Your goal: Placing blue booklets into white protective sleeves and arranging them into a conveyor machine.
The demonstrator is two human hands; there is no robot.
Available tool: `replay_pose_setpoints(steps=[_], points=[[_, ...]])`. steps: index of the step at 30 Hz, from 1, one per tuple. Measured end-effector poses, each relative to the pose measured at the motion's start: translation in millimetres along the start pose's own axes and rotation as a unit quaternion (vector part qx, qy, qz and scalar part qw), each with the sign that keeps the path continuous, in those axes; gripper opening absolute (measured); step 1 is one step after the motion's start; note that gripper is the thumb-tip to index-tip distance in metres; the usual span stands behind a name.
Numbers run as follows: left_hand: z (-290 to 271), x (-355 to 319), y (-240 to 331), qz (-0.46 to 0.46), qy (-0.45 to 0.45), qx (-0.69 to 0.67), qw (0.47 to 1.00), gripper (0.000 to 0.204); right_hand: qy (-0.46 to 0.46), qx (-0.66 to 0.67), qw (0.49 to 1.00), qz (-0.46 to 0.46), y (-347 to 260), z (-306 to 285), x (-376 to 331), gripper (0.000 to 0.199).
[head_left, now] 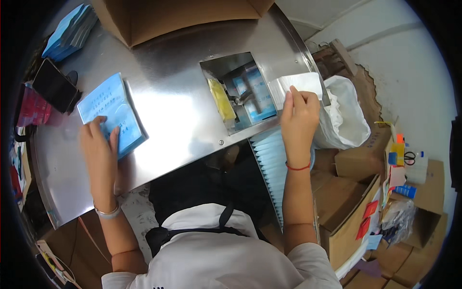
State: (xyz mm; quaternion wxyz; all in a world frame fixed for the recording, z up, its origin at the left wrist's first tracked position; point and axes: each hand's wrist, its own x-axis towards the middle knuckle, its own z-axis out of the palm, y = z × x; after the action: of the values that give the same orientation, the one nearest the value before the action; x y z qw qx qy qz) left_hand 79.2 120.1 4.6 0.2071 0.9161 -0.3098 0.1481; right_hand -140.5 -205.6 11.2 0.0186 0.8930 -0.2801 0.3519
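Note:
On the left of the metal table lies a flat blue packet (109, 107) with printing on its face. My left hand (98, 137) holds its near part, fingers and thumb bent over the printed side. At the table's right edge, my right hand (301, 111) is closed in a pinch on a white paper sheet (304, 83). Beneath that hand, the sheet's lower edge is partly hidden. Beside it, a rectangular opening (231, 65) in the tabletop shows blue-and-white packets (257, 94) and a yellow piece (221, 101) inside.
A cardboard box (192, 26) stands at the far edge. More blue packets (70, 31) are stacked far left, near a propped phone (55, 86) and a pink basket (34, 107). Right of the table are a white-lined bin (353, 118), pleated light-blue material (267, 159) and open cartons (337, 197).

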Motion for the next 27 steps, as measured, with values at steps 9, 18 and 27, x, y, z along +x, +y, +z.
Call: replay_pose_setpoints(steps=[9,18,27], points=[[36,-15,119,0.217,-0.070,-0.145,0.963,0.031,-0.063,0.074,0.995,-0.034,17,-18,11,0.020],[41,-22,104,0.221,-0.143,-0.106,0.959,0.049,-0.151,0.224,0.936,-0.224,-85,-13,-54,0.028],[34,-30,126,0.205,-0.157,-0.140,0.956,0.038,-0.107,0.256,0.941,-0.196,-49,14,-12,0.029]])
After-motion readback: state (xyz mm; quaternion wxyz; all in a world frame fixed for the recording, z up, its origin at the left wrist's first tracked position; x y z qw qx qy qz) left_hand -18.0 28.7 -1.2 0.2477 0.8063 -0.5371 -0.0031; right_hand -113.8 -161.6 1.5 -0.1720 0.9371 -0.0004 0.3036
